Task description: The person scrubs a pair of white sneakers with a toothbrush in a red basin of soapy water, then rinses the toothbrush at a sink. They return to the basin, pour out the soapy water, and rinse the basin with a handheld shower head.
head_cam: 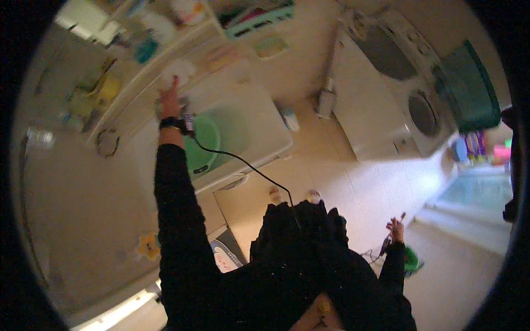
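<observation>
My left hand (169, 101) is stretched out over the back edge of a white sink, its fingers apart. Just beyond the fingertips is a blurred white object (181, 69); contact cannot be told. A green basin (207, 136) sits in the sink below my left wrist, which bears a dark band and a small device with a black cable (256, 169) running down to my dark clothing. My right hand (396, 229) is low at the right, away from the sink. Something thin shows at its fingertips, too blurred to tell whether it is held.
A shelf (153, 51) with bottles runs above the sink. A white washing machine (372, 99) stands to the right, a dark green basket (472, 95) beside it. A green object (410, 260) lies beyond my right forearm. A mirror-like panel (91, 198) is at left.
</observation>
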### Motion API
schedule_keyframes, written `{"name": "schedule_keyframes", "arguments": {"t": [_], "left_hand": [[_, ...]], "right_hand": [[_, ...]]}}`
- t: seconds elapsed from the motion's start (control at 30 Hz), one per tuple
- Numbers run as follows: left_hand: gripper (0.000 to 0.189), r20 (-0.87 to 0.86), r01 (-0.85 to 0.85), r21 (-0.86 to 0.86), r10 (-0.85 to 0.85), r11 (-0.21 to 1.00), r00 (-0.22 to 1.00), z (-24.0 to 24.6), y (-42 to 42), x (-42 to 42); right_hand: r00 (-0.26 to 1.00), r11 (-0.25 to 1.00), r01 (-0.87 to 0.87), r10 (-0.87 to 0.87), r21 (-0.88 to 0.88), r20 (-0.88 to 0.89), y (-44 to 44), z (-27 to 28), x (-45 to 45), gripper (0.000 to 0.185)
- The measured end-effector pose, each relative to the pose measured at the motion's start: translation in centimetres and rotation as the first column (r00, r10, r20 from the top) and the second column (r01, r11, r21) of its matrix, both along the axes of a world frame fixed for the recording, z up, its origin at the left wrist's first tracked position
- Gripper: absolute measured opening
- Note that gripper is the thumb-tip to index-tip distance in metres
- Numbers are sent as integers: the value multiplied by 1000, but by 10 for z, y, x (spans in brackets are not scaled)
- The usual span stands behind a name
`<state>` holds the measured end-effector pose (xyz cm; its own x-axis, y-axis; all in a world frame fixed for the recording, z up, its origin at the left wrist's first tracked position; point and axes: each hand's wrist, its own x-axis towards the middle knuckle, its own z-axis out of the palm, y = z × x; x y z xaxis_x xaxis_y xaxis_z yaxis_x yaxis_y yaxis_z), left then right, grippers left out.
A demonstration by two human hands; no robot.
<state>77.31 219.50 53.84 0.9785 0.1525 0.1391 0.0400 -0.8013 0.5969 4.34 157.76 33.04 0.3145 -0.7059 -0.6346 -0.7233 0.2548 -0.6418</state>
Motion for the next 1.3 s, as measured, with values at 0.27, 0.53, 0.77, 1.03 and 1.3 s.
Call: {"name": "schedule_keyframes", "arguments": {"t": [0.27,0.53,0.77,1.03,1.3], "left_hand": [[39,115,311,-698,-328,645,938,10,-47,51],[22,-12,49,-736,-85,676,996,49,-81,38],[34,-213,-144,-534,32,833,977,55,-93,35],[67,-185,-41,-902,-299,430,936,-12,-28,20],[66,-149,-11,-774,-165,633,975,-39,14,-203]], "right_hand": [[969,984,168,-156,51,-191,57,42,-30,48],[966,974,222,-213,45,-145,106,86,-9,44],[963,962,264,-258,75,-75,99,42,-10,39],[990,989,123,-127,82,53,58,29,-2,35],[941,930,-329,338,163,-32,-15,-35,39,28]]}}
